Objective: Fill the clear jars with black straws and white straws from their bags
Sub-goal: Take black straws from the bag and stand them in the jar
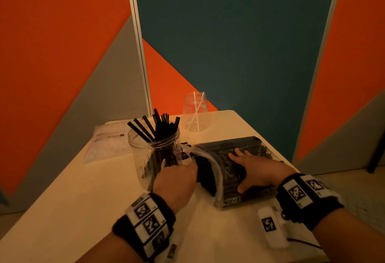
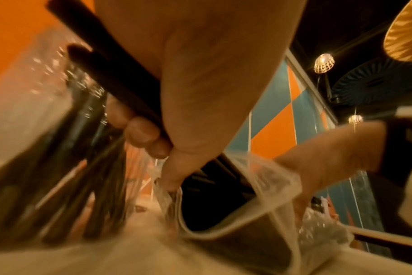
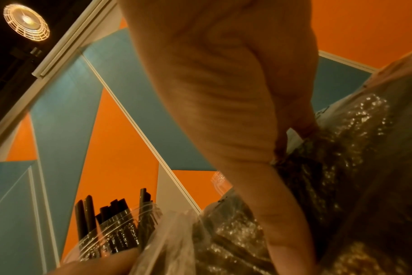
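- While the right hand (image 1: 253, 170) is lying flat with its fingers spread on top of the clear plastic bag of black straws (image 1: 235, 167), pressing it down against the pale surface (image 1: 87, 204), the left hand (image 1: 177, 179) is sitting at the bag's open mouth.
- Seen from the left wrist view, the left hand (image 2: 200, 74) is curling its fingers (image 2: 141, 132) round a few black straws (image 2: 111, 61), gripping them at the bag's opening (image 2: 223, 219).
- Just to the left of the bag, the near clear jar (image 1: 155, 152) is standing upright on the surface, already holding a bundle of black straws (image 1: 158, 129) that are leaning out over its rim.
- Farther back, the second clear jar (image 1: 194, 111) is standing well apart from the hands, with two thin white straws (image 1: 195, 110) crossing inside it.
- At the far left of the surface, a flat clear bag of white straws (image 1: 106, 144) is lying untouched, beside the near jar.
- Orange, teal and grey wall panels (image 1: 229, 33) are rising behind the surface.
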Motion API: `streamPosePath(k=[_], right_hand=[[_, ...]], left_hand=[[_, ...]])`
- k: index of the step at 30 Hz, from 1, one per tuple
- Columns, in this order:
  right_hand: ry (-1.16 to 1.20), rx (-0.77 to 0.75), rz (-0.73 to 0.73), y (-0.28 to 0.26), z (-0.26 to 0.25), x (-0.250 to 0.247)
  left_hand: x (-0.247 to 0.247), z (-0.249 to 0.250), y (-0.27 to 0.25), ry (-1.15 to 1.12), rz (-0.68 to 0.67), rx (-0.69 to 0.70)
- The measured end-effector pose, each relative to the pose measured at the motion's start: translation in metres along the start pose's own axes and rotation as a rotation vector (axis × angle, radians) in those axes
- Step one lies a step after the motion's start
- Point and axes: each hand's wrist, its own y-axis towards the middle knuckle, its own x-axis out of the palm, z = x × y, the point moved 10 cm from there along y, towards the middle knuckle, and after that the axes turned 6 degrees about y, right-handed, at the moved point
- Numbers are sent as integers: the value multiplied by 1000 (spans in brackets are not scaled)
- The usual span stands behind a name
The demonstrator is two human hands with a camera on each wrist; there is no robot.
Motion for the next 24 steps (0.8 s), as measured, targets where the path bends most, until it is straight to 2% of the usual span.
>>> streamPosePath(k=[4, 7, 10, 11, 13, 15, 20, 24], right_hand=[[13, 21, -2, -4, -2, 0], [35, 30, -21, -12, -6, -2], [327, -12, -21, -28, -24, -15], [471, -78, 52, -35, -38, -29], [734, -263, 302, -54, -72, -67], [935, -413, 453, -69, -100, -93], [910, -592, 635, -94, -164, -111], [842, -769, 752, -107, -194, -116]], left_hand=[[-24, -43, -34, 81, -49, -48], [-57, -74, -60, 170, -8, -92], [-81, -91, -74, 189, 50, -139], [-87, -92, -76, 168, 76, -152], [-94, -89, -74, 121, 131, -171], [-98, -81, -69, 61, 181, -188], [-105, -61, -59, -146, 324, -171], [-101, -63, -52, -463, 374, -153]])
